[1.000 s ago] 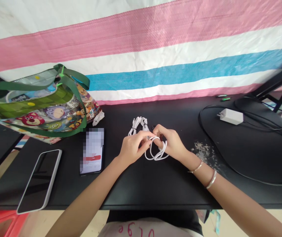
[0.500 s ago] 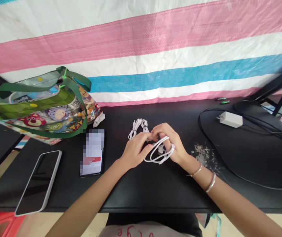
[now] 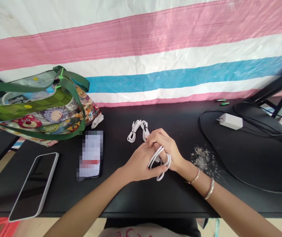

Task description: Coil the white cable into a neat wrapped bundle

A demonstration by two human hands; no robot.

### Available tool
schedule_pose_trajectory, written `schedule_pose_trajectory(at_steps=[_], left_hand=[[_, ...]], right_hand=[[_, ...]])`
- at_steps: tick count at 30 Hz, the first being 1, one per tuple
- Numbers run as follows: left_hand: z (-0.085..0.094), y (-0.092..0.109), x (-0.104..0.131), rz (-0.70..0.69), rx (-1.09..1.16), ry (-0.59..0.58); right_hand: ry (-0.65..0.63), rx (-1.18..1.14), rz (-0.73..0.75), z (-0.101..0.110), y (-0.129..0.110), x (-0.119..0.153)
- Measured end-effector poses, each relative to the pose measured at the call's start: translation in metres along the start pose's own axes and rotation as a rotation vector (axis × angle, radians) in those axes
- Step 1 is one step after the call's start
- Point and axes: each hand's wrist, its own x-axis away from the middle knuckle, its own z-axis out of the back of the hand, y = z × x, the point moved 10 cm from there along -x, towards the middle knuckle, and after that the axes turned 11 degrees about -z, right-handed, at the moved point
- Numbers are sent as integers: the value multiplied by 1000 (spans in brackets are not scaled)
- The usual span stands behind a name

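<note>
A loosely coiled white cable (image 3: 167,162) is held between both hands above the middle of the black table. My left hand (image 3: 142,162) is closed on it, with the thumb lying across the lower part of the loops. My right hand (image 3: 168,146) has its fingers bent over the left fingers, and the loops pass round one of its fingers. Part of the coil and some fingertips are hidden. Just behind the hands lie two tied bundles of white cable, one on the left (image 3: 134,131) and one on the right (image 3: 144,129), partly beside my fingers.
A lit phone (image 3: 90,153) and a dark phone in a white case (image 3: 34,187) lie at the left, before a cartoon bag (image 3: 54,115). To the right are a white charger (image 3: 231,121), a long black cable (image 3: 219,161) and pale scraps (image 3: 203,158) on the table (image 3: 121,200).
My left hand has moved in against the right hand and its thumb now crosses the coil. The white loops look smaller and tighter. The view has shifted slightly.
</note>
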Motion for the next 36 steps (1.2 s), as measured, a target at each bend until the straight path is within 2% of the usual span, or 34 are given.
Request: schedule_pose_trajectory(at_steps=[4, 8, 12, 15, 27, 32, 36], left_hand=[[-5, -5, 3, 110, 116, -24], [-12, -14, 9, 260, 311, -38], [-13, -17, 10, 310, 446, 2], [-19, -21, 12, 371, 572, 9], [-22, -27, 14, 408, 656, 11], [-23, -32, 15, 508, 811, 78], [-15, -35, 12, 511, 940, 202]], right_hand=[[18, -56, -11, 3, -1, 1], [9, -93, -103, 6, 6, -1], [-30, -90, -225, 7, 17, -3], [-22, -104, -259, 10, 20, -4], [-66, -140, -328, 5, 33, -5], [-136, -218, -344, 1, 36, -8], [-122, -250, -301, 5, 35, -9]])
